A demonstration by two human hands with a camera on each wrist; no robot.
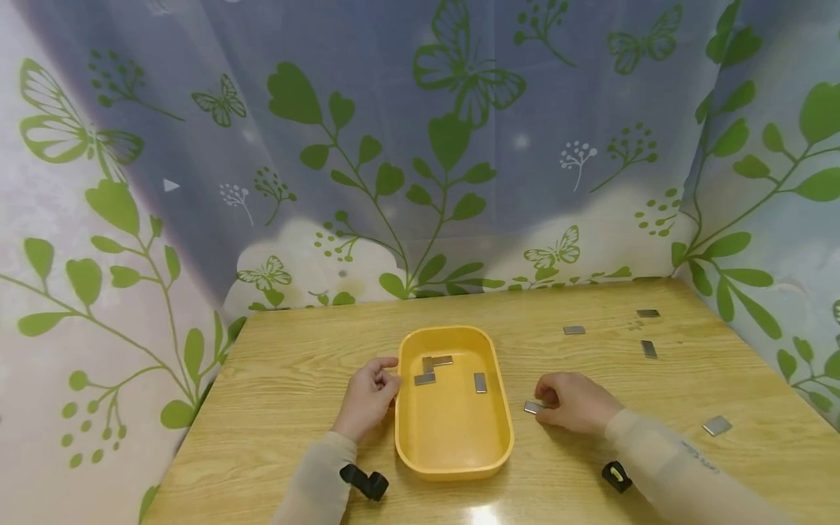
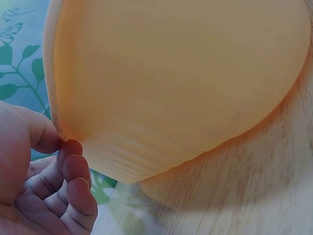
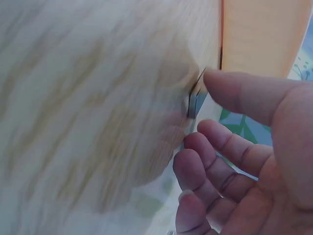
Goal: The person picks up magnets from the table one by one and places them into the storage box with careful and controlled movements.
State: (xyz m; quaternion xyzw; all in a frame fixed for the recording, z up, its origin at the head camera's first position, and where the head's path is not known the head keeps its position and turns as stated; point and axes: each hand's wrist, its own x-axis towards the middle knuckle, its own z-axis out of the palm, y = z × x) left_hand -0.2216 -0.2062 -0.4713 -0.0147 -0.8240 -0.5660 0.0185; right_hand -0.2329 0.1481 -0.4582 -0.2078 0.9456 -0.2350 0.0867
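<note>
A yellow plastic tray (image 1: 453, 445) stands on the wooden table, with several small grey metal blocks (image 1: 480, 383) lying in it. At its left side my left hand (image 1: 367, 397) pinches the rim; in the left wrist view, thumb and forefinger meet at the tray wall (image 2: 171, 73). Right of the tray, my right hand (image 1: 574, 403) has thumb and fingers around another small metal block (image 1: 532, 407) at the tabletop. In the right wrist view the thumb touches this block's (image 3: 192, 105) edge, and the other fingers are curled close below it.
More metal blocks lie on the table's right side: one at the back (image 1: 574, 330), two near the far right corner (image 1: 648, 313), and one closer to the right edge (image 1: 717, 425). A patterned curtain (image 1: 367, 182) hangs behind the table and along its sides.
</note>
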